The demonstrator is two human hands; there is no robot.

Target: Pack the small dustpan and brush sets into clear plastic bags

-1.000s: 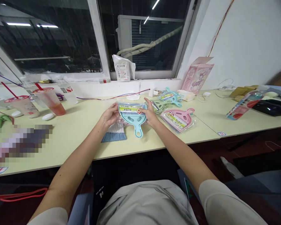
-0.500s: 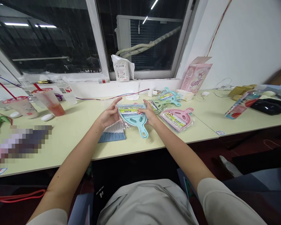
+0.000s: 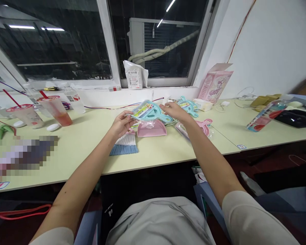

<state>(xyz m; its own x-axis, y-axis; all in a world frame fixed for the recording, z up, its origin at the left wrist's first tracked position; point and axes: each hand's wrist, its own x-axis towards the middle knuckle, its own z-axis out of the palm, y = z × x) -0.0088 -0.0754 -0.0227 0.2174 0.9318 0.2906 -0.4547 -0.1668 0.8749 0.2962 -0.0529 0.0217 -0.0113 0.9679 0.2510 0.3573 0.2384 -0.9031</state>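
Observation:
Pinched at its near left edge by my left hand (image 3: 121,124) is a light-blue dustpan (image 3: 156,113) in clear wrap with a yellow printed card. It is tilted above the table, its handle toward the right. My right hand (image 3: 177,111) is closed at the far right side, fingertips on the dustpan's edge; the thumb is hidden. Below it, an unwrapped pink dustpan (image 3: 152,130) lies on the table. Beside that is a small brush (image 3: 124,144) with white and blue bristles. A wrapped pink dustpan (image 3: 206,126) lies partly behind my right forearm.
Another wrapped blue dustpan (image 3: 188,105) lies near the wall. A pink box (image 3: 215,85) stands at the back right, a striped bottle (image 3: 266,117) farther right. At left are drink cups (image 3: 53,110) with red straws on the pale table (image 3: 86,146).
The wrapped blue dustpan has been raised and turned, its handle swinging from toward me to the right. My right hand moved right. The pink dustpan beneath has come into view.

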